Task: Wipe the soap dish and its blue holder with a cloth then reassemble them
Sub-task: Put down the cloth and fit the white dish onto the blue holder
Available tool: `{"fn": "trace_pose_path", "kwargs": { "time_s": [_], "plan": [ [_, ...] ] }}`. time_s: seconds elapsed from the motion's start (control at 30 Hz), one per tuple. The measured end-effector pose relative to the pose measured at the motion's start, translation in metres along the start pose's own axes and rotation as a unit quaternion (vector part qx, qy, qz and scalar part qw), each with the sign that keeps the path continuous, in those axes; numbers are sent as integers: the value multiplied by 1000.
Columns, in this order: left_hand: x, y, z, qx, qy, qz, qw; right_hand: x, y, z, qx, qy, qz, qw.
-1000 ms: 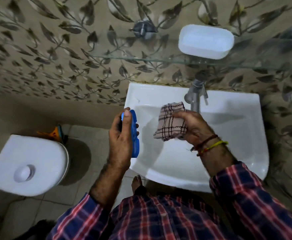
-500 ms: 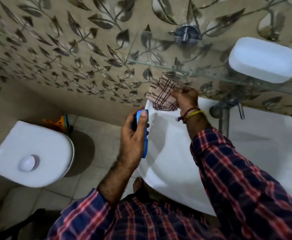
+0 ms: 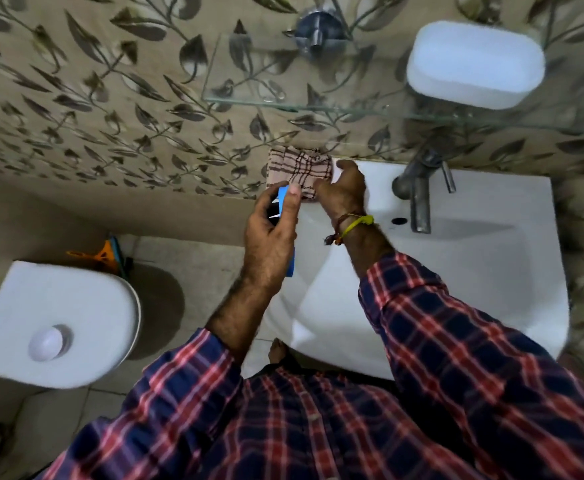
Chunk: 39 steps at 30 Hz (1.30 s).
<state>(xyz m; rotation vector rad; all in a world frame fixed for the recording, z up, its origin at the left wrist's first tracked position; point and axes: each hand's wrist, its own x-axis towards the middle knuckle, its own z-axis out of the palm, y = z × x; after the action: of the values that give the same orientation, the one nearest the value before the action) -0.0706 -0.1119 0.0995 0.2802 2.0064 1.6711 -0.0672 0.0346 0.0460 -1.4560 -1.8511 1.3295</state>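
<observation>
Sleeves of a plaid shirt are framing the near edge, and beyond them both hands are working over the sink (image 3: 491, 306), the landmark for everything else. At the sink's left rim the left hand (image 3: 269, 244) is holding the blue holder (image 3: 283, 197), fingers and thumb curled round it; its long axis is running toward the wall, and only its ends are showing past the hand. Just beyond, on the sink's back left corner, the checked cloth (image 3: 297, 171) is lying bunched, and the right hand (image 3: 344, 190) is hovering at its edge with fingers loosely curled; whether it is pinching the cloth or letting go, I cannot tell. The soap dish (image 3: 475, 64) is sitting on the glass shelf (image 3: 249, 98) above the sink's tap (image 3: 418, 199), well apart from both hands, up and to the right of the fingers. The right hand is the nearer one, so reassembly probably turns on it fetching the dish. Leaf-patterned tiles are covering the wall; left of the sink, a white toilet (image 3: 58, 323) is standing on the tiled floor.
</observation>
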Motion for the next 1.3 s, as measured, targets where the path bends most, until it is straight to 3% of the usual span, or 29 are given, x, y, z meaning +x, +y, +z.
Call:
{"fn": "trace_pose_path", "kwargs": {
  "time_s": [0.1,0.2,0.3,0.57,0.8,1.07,1.3],
  "plan": [
    [-6,2,-1,-81,-7,-96,992,-25,7,-21,-25,-30,-39,998],
    [-14,3,-4,-164,-73,-216,960,-55,22,-46,-10,-62,-64,996],
    [-30,3,-1,-248,-100,-251,930,-79,36,-79,2,-48,-82,995],
    [-71,15,19,-258,-177,-228,922,-96,-1,-159,20,77,-211,974],
    [-76,67,42,-239,-219,-91,942,-72,-85,-216,-41,161,-362,917],
    [-75,99,52,-261,-217,-68,938,-31,-104,-231,-162,130,-322,924],
    [-85,93,47,-280,-231,-62,930,-15,-91,-233,-136,118,-292,939]
  ]
}}
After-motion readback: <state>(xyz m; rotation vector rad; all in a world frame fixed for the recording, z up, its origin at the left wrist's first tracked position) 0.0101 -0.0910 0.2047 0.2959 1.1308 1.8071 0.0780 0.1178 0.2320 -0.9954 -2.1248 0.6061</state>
